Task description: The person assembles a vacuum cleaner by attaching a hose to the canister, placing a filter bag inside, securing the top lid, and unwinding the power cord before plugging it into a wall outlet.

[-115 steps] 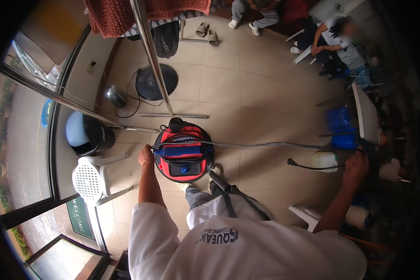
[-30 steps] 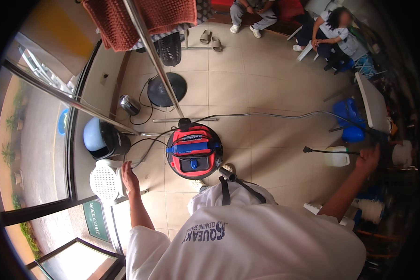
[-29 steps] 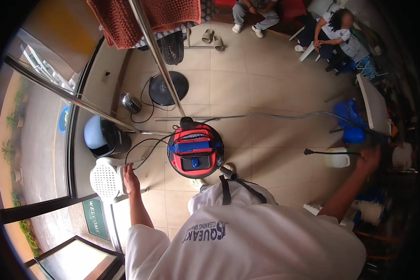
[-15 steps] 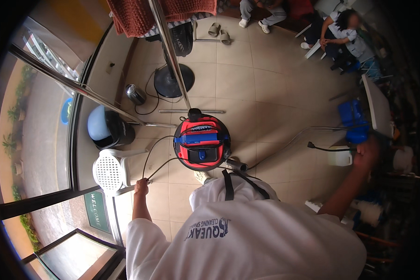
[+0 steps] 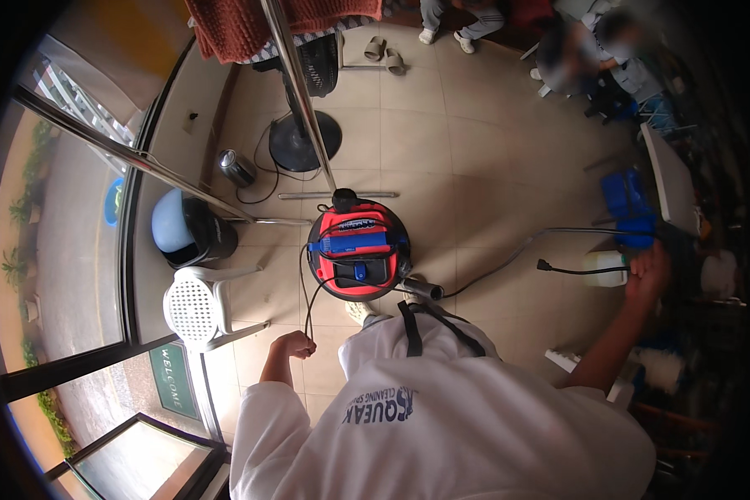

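Note:
A round red and black vacuum cleaner [image 5: 365, 271] with a blue handle stands on the floor at my feet. Beside it, to the left, my left hand [image 5: 294, 344] is closed around a loop of black power cord [image 5: 304, 287] that hangs from the machine's top. Far out to the right, my right hand [image 5: 647, 273] grips the cord's other stretch, and the plug [image 5: 544, 265] sticks out leftward from it in the air. A long grey length of cord [image 5: 525, 242] runs from near the vacuum toward that hand. The short dark tube [image 5: 425, 289] points out at the vacuum's lower right.
A white plastic stool [image 5: 196, 308], a lidded bin [image 5: 179, 229] and metal rack legs [image 5: 333, 197] stand to the left and ahead. Behind are a black fan base [image 5: 306, 140] and slippers [image 5: 383, 54]. People sit at the far side; blue containers [image 5: 629, 204] are at right.
My left hand has come inward and slightly down, drawing the cord loop closer to my body. The right hand stays far right, its plug shifted slightly left and down.

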